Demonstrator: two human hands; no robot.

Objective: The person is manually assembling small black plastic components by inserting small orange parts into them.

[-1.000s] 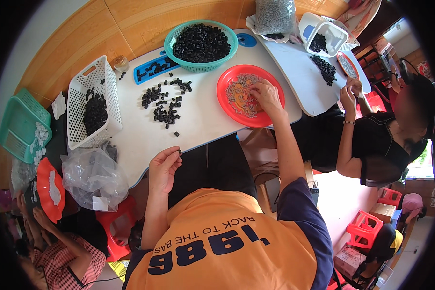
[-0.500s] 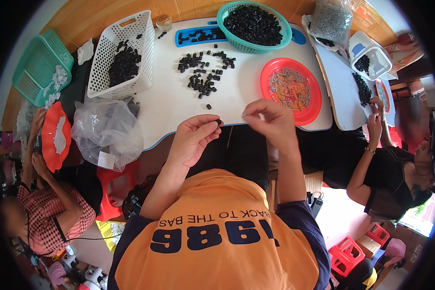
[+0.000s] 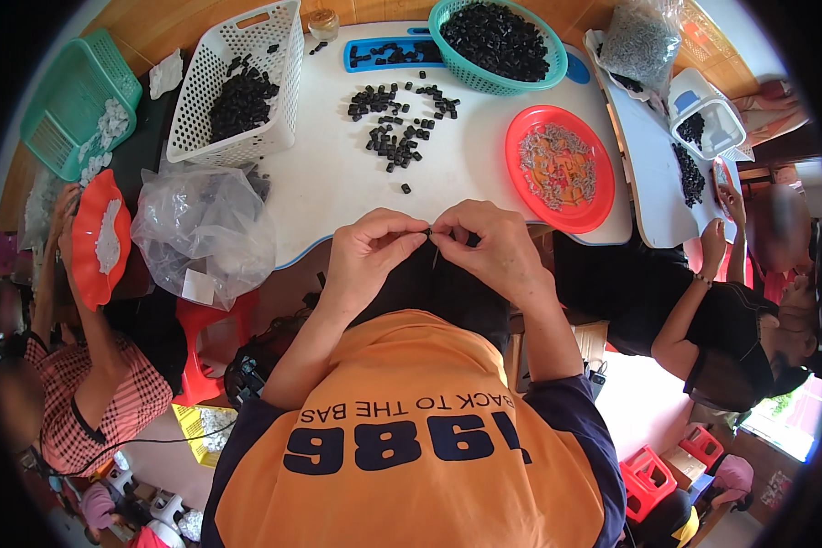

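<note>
Black and mostly covered, a small piece (image 3: pixel 428 232) is pinched between the fingertips of the person's left hand (image 3: pixel 367 251), just off the near edge of the white tabletop (image 3: pixel 470 146). The right hand (image 3: pixel 495 247) meets it there, thumb and forefinger close together, though whether they clamp anything or only touch cannot be told. Ahead, slender grey pieces (image 3: pixel 555 139) lie scattered on a red round plastic plate (image 3: pixel 605 173).

No longer over the red plate (image 3: pixel 604 183) at two o'clock, our right hand (image 3: pixel 491 245) now meets our left hand (image 3: pixel 370 256) at a black piece (image 3: pixel 427 232).
</note>
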